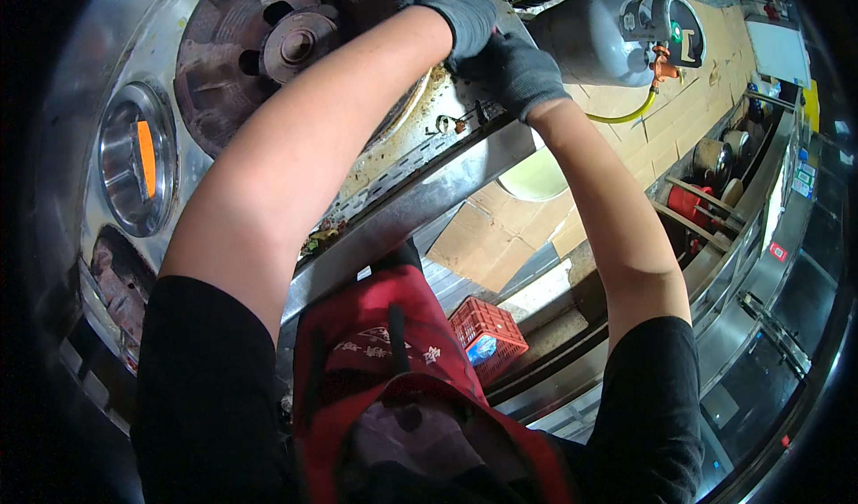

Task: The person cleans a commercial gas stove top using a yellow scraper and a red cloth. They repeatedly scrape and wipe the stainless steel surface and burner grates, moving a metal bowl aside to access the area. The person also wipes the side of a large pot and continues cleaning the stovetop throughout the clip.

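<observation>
Both hands wear dark grey knit gloves and meet over the right part of a stained metal stove top [395, 143]. My left hand [466, 25] is beside the rim of a rusty round burner [221, 68]. My right hand [526, 75] touches it from the right. A bit of something red shows between them; what the fingers hold is hidden. Just below the hands, a small metal fitting [444, 124] lies near the slotted front edge of the stove.
A grey gas cylinder [583, 35] with an orange regulator [662, 65] and yellow hose lies right of the stove. Cardboard [496, 236] covers parts of the floor. A red plastic crate [489, 336] stands below. A steel pot [137, 159] is set in the counter at left.
</observation>
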A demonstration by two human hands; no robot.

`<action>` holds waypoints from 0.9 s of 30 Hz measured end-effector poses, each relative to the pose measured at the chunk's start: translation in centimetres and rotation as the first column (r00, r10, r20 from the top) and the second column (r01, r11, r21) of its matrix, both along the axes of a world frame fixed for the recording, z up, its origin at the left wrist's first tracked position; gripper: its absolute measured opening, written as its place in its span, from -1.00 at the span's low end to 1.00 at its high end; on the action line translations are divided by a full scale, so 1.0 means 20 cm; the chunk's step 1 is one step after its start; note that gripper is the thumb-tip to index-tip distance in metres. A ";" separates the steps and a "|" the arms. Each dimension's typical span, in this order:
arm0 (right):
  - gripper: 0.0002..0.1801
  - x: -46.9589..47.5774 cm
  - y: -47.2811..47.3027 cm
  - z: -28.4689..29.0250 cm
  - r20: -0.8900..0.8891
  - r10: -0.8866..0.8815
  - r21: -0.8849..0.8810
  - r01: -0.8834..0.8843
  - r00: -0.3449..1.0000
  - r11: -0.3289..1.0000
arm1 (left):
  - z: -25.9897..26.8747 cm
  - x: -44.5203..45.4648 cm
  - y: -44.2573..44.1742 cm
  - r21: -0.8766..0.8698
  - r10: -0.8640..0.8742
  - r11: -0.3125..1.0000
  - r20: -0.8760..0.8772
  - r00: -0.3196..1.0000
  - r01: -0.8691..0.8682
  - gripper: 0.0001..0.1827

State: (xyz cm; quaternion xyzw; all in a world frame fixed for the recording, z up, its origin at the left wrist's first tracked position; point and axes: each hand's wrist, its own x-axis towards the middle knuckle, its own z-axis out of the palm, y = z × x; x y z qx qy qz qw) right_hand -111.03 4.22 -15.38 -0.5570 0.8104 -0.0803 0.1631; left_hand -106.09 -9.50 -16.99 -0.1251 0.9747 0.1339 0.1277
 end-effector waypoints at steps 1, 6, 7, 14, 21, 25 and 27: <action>-0.64 0.01 0.04 0.00 0.051 -0.017 0.014 0.016 0.999 1.000 | 0.01 0.02 0.05 -0.001 -0.048 0.999 -0.002 0.999 0.048 -0.71; -0.66 0.15 0.13 -0.03 0.185 0.010 0.194 -0.046 0.983 0.980 | 0.15 0.20 0.20 -0.014 -0.211 0.976 0.213 0.954 0.219 -0.67; -0.65 0.20 0.15 -0.03 0.201 0.052 0.180 -0.089 0.978 0.980 | 0.18 0.24 0.22 -0.008 -0.205 0.976 0.298 0.932 0.217 -0.63; -0.73 0.52 0.26 -0.14 0.211 0.189 -0.003 -0.192 0.959 0.981 | 0.23 0.60 0.29 -0.054 -0.470 0.868 0.231 0.852 0.493 -0.75; -0.69 0.85 0.24 0.01 0.145 0.325 -0.037 -0.323 0.935 0.946 | 0.08 0.95 0.41 -0.200 -0.298 0.927 0.123 0.947 0.318 -0.70; -0.72 1.02 0.27 -0.09 0.124 0.399 -0.103 -0.388 0.909 0.916 | 0.14 1.16 0.42 -0.164 -0.352 0.912 0.154 0.923 0.375 -0.70; -0.71 1.12 0.28 -0.14 0.134 0.427 -0.157 -0.406 0.894 0.900 | 0.10 1.30 0.42 -0.118 -0.255 0.956 0.106 0.961 0.267 -0.73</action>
